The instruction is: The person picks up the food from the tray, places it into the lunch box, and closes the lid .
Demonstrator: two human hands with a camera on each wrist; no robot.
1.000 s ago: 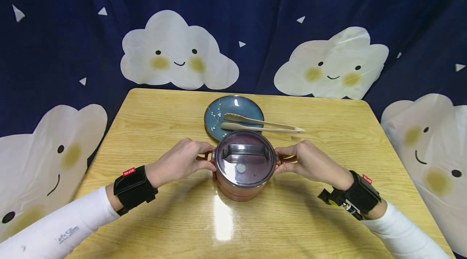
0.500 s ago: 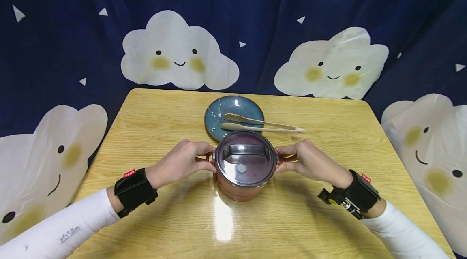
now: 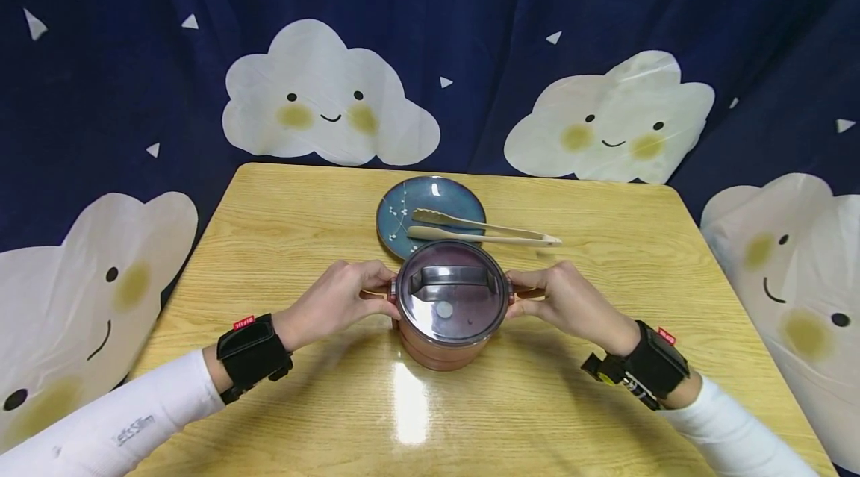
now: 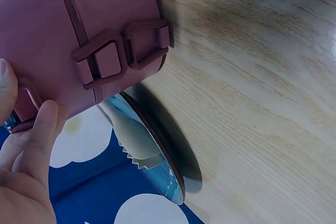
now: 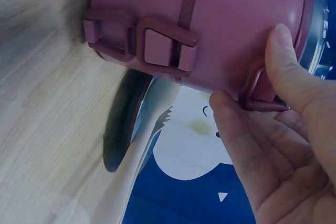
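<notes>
A stacked reddish-pink pot [image 3: 443, 357] stands on the table, its dark see-through lid [image 3: 463, 316] on top with a bar-shaped lid handle. My left hand [image 3: 339, 301] grips the uppermost left side handle [image 4: 32, 95], thumb against the pot wall. On the opposite side my right hand [image 3: 571, 301] holds the matching right side handle [image 5: 254, 85], its thumb near the rim. Further side handles [image 4: 107, 59] sit lower down on the pot, untouched by either hand. What is inside the pot cannot be made out.
Just behind the pot lies a blue plate [image 3: 443, 197] with a white blossom pattern. Beige tongs [image 3: 484, 238] rest across it, their joined end reaching past its right rim. A dark blue curtain [image 3: 470, 36] with clouds hangs behind the wooden table [image 3: 289, 402].
Both wrists have dipped slightly and shifted a little inward. The pot, the lid and the handholds look unmoved.
</notes>
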